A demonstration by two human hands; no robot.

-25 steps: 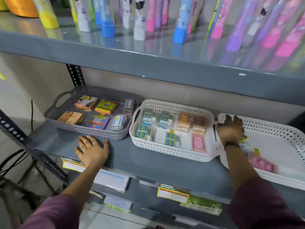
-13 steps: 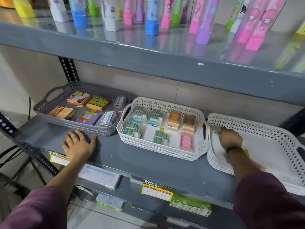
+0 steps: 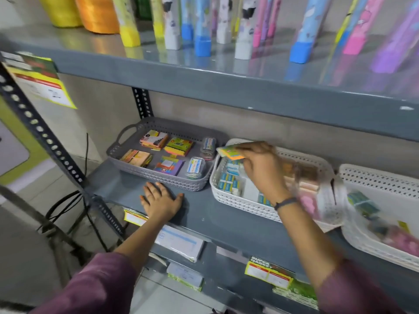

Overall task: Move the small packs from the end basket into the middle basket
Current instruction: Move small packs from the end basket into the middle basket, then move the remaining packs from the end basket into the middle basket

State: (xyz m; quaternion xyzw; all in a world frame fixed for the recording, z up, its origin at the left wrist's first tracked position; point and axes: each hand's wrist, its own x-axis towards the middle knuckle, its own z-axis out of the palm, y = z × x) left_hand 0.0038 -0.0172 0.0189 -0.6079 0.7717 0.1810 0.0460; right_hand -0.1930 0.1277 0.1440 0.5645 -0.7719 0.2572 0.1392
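Right hand (image 3: 260, 168) pinching a small pack (image 3: 230, 152), long axis approx level, over the left-rear corner of the middle basket (image 3: 238, 203), drop zone directly below; left hand (image 3: 162, 200) flat, spread, empty on shelf (image 3: 217, 220).

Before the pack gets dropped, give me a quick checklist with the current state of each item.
1. Right hand has a pack: ok, pinched in the fingertips.
2. Pack over the middle basket: not ok, it hangs over the left rim, near the grey basket.
3. Room in the middle basket: ok, a bare patch shows beside the blue boxes.
4. Left hand out of the way: ok, flat on the shelf.
5. End basket emptied: not ok, packs remain.
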